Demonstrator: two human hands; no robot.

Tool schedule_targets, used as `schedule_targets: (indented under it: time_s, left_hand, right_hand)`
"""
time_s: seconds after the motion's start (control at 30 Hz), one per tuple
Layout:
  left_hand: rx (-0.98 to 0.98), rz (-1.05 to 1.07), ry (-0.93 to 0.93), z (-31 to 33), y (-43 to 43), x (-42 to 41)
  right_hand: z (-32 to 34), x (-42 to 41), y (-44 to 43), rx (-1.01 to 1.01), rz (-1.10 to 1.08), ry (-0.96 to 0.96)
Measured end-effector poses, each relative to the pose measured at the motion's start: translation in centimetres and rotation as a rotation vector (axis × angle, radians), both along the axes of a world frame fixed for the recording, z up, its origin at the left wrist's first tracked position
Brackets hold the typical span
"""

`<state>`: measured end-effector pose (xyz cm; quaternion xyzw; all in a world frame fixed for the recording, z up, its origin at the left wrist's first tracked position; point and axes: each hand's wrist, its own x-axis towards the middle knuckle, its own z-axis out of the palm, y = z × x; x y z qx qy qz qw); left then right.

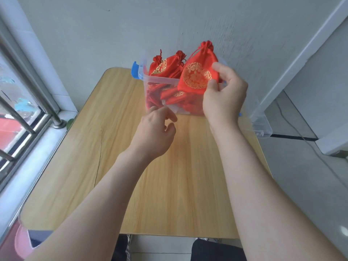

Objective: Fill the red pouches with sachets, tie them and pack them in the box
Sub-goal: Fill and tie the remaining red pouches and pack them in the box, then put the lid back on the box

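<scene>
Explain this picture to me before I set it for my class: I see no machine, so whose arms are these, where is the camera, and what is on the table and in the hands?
There is no machine here. A person works with bare hands, and the one camera sits on their head, looking forward and down, so both arms reach in from the bottom edge. On the wooden table stands a clear plastic box with a blue latch. It already holds several red pouches with gold patterns. The right hand pinches one more red pouch, its top gathered shut, just above the box's right side. The left hand holds nothing, and its fingers hang loosely curled close to the box's front wall. A window is on the left.
</scene>
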<state>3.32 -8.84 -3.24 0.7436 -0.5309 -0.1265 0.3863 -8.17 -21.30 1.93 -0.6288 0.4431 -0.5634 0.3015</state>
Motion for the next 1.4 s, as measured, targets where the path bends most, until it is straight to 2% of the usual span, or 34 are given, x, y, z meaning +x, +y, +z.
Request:
schedule_targets:
  time_s: [0.1, 0.17, 0.3, 0.37, 0.47, 0.6, 0.7, 0.8, 0.9, 0.93, 1.0, 1.07, 1.13, 1.27, 1.4]
  left_hand:
    - [0.085, -0.054, -0.037, -0.2, 0.1, -0.1]
    - [0.132, -0.071, -0.043, -0.2, 0.2, -0.2]
    - [0.167, -0.074, -0.038, -0.4, 0.1, -0.2]
    - [0.172, -0.071, -0.039, -0.5, 0.0, -0.2]
    - [0.169, -0.076, -0.041, -0.5, 0.0, -0.2]
    - [0.172, -0.093, -0.058, -0.6, 0.0, -0.3]
    - [0.176, -0.112, -0.073, -0.7, 0.0, -0.4]
    - [0.184, -0.118, -0.082, -0.7, -0.1, -0.5]
    - [0.181, -0.119, -0.09, -0.7, -0.1, -0.8]
    - [0.182, -0.118, -0.089, -0.7, -0.1, -0.9]
    - [0.181, -0.12, -0.088, -0.8, -0.2, -1.0]
    - [0.182, -0.129, -0.09, -0.8, -0.2, -1.3]
    - [0.182, -0.138, -0.097, -0.9, -0.3, -1.6]
    - [0.182, -0.153, -0.104, -1.0, -0.5, -2.1]
    - [0.189, -0.164, -0.102, -1.0, -0.6, -2.3]
  right_hand:
    - [1.4, 1.5, -1.9, -0.018, -0.065, 0.053]
    - [2.0, 2.0, -2.7, -0.032, -0.077, 0.179]
    - [2.0, 2.5, -3.5, 0.019, -0.093, 0.725]
    - [2.0, 2.8, -3.3, 0.05, -0.151, 0.899]
    - [1.3, 3.0, -3.1, -0.045, -0.105, 0.963]
    - [0.5, 2.9, -2.3, -0.024, -0.009, 1.135]
    - [1.2, 2.7, -1.7, 0.036, 0.034, 1.138]
    - [1.0, 1.9, -1.2, -0.049, 0.052, 1.018]
    - [-0.4, 0.2, 0.3, -0.215, -0.155, 0.749]
    - [-0.9, -0.4, 0.9, -0.214, -0.247, 0.682]
    - [-1.8, -1.7, 1.3, -0.059, -0.338, 0.642]
    - [-3.2, -3.1, 1.1, 0.178, -0.321, 0.702]
    - [-5.1, -4.6, 1.1, 0.291, -0.269, 0.826]
    - [-7.9, -6.1, 1.5, 0.239, -0.175, 1.021]
    - [-8.1, -6.5, 0.9, 0.17, -0.277, 1.156]
